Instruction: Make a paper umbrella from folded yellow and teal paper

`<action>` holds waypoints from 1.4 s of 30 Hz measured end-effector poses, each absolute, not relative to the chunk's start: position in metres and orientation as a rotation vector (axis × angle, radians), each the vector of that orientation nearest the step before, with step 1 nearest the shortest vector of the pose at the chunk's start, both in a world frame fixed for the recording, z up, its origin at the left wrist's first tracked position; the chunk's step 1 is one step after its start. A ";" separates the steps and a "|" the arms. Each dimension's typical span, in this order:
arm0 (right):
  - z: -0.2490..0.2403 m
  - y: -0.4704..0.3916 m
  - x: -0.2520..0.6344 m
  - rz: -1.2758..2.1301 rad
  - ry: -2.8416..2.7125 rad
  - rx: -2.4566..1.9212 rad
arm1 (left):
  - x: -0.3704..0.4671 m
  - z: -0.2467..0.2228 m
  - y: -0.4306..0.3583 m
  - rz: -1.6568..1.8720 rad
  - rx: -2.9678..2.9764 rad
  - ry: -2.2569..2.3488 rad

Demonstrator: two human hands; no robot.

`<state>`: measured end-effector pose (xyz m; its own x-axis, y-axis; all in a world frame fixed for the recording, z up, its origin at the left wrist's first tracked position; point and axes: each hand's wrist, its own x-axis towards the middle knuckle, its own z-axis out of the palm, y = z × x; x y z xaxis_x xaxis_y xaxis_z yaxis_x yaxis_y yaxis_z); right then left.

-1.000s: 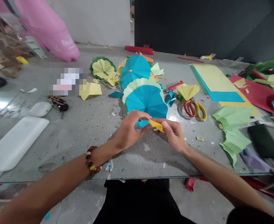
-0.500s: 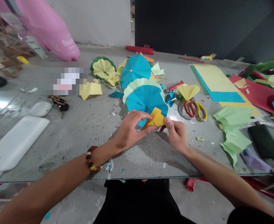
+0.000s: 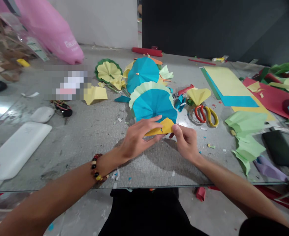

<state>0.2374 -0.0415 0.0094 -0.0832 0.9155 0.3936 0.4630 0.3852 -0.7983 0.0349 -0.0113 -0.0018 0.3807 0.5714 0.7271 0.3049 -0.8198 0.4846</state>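
Note:
A small folded piece of orange-yellow paper (image 3: pixel 167 126) is held between my two hands, low over the table's front half. My left hand (image 3: pixel 139 136), with a beaded bracelet (image 3: pixel 96 168) at the wrist, is closed on its left part, fingers over the top and thumb below. My right hand (image 3: pixel 185 139) pinches its right corner, thumb on top. Just behind lies a pleated blue paper disc (image 3: pixel 154 104) on a scalloped pale green one (image 3: pixel 140 91), partly hidden by the paper and my left hand. Farther back is a second blue paper disc (image 3: pixel 144 71).
Scissors (image 3: pixel 205 115) with red and yellow handles and a red cutter (image 3: pixel 185 90) lie to the right. Stacked paper sheets (image 3: pixel 225 82) and crumpled green paper (image 3: pixel 246 127) are farther right. A white power bank (image 3: pixel 23 147) and keys (image 3: pixel 64 109) lie left. Paper scraps dot the table.
The upper edge of the orange-yellow paper has come down, and it looks flatter. My left fingers have shifted slightly across it; my right hand stays almost in place.

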 end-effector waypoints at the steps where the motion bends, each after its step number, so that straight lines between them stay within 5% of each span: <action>1: 0.009 -0.042 0.237 0.606 -1.705 -1.221 | 0.035 -0.002 -0.011 1.410 2.362 0.765; 42: 0.011 -0.042 0.236 0.612 -1.789 -1.140 | 0.036 -0.007 -0.013 1.353 2.271 0.859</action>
